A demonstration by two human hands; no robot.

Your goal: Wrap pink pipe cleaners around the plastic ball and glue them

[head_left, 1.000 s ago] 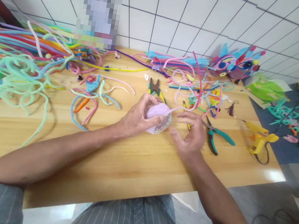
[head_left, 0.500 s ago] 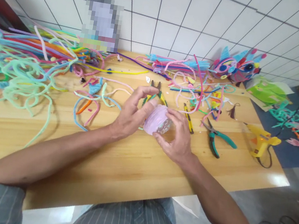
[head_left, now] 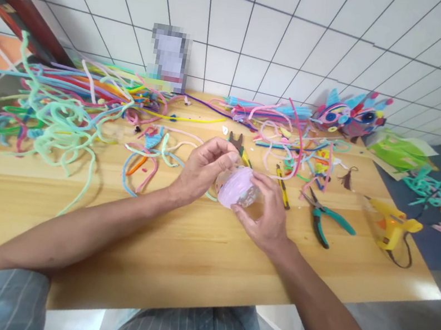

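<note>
A rounded clear object wrapped in lilac strands (head_left: 235,188) is held above the wooden table (head_left: 173,247). My right hand (head_left: 266,213) grips its clear right end between thumb and fingers. At its upper left, my left hand (head_left: 207,167) has thumb and forefinger pressed together; what they pinch is too small to make out. Behind the hands lie pliers with dark jaws (head_left: 236,140) and yellow-green handles. A yellow and black cutter (head_left: 283,187) is just right of the wrapped object.
Teal-handled pliers (head_left: 328,217) and a yellow glue gun (head_left: 394,225) lie at right. Tangled green pipe cleaners (head_left: 60,132) cover the left side. Pink and blue pipe cleaners (head_left: 271,114) lie at the back, beside decorated figures (head_left: 349,116). A pixelated upright object (head_left: 170,58) stands near the wall.
My left thumb and forefinger have come together from a wider spread. The view has shifted, so the scene sits lower and further right. My right hand keeps its hold.
</note>
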